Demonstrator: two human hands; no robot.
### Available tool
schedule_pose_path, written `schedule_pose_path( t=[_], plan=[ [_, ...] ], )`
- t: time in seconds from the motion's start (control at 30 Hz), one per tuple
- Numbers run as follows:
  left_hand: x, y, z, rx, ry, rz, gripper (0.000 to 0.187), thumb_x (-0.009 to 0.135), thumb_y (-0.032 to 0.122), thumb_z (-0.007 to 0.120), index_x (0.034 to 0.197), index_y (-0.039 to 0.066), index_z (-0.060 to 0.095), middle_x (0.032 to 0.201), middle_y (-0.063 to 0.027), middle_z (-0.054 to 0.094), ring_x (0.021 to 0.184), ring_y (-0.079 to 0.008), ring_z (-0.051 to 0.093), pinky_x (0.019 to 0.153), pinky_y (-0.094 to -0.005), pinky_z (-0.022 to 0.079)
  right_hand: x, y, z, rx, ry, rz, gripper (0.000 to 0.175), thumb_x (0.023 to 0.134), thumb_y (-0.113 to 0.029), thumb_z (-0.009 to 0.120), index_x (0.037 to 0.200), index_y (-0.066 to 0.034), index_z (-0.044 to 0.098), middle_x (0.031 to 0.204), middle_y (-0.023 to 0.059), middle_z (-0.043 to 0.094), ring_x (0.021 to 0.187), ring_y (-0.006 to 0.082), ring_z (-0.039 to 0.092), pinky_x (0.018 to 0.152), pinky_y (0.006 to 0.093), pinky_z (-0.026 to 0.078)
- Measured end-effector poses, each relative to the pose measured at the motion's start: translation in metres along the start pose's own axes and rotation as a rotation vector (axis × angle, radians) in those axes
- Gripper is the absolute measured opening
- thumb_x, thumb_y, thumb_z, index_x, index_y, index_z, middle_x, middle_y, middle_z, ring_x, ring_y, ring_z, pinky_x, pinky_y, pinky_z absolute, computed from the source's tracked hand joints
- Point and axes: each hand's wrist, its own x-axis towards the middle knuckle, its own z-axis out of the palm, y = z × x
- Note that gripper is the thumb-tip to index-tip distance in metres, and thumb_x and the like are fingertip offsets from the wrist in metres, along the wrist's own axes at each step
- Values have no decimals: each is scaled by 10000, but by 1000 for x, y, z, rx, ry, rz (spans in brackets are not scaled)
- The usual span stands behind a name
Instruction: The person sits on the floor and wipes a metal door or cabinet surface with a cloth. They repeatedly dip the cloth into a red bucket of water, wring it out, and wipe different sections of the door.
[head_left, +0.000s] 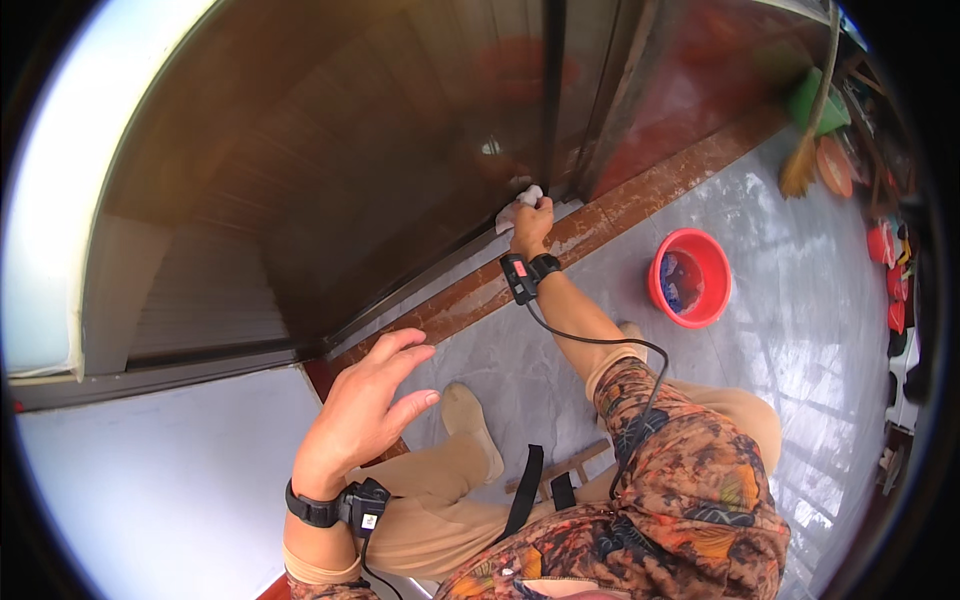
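My right hand (532, 223) reaches forward and grips a white cloth (529, 196), pressed at the bottom corner of a dark glossy door panel (337, 150) beside its frame. Part of the cloth hangs below my fingers. Nothing is in my left hand (375, 401), which hovers above my knee with its fingers apart and slightly curled. Both wrists wear black straps with small devices and cables. To the right of my right forearm, a red plastic basin (690, 278) stands on the grey tiled floor, with something blue and some liquid inside.
A brown marble-look threshold (480, 296) runs along the foot of the door. A white wall panel (172, 480) is at lower left. Under me is part of a wooden stool (562, 469). At upper right are a straw broom (799, 171), a green container (821, 105) and several red items.
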Motion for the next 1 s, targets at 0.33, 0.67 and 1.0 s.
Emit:
schedule_pose_path(
  t=[0.33,0.67,1.0],
  plan=[
    [-7,2,-1,-17,-24,16,417,877,187,709,1231,-4,596,1341,-165,550,1078,-384,598,890,-411,508,-141,-233,42,168,-306,-1080,399,709,-43,792,1080,-51,644,1119,107,576,952,272,603,787,363,526],
    [-11,-7,0,-38,-20,-27,433,856,166,726,1248,29,604,1350,-139,557,984,-346,624,834,-381,516,-130,-147,51,-29,-594,-1733,321,691,6,649,1002,-57,701,1063,60,630,844,241,604,703,358,492],
    [-8,-1,-4,-57,-41,-56,451,847,156,732,1263,40,601,1363,-123,547,846,-292,627,765,-369,517,-61,40,-17,-678,-843,-1243,204,697,30,624,874,-70,642,967,63,584,925,309,611,794,397,519]
  ],
)
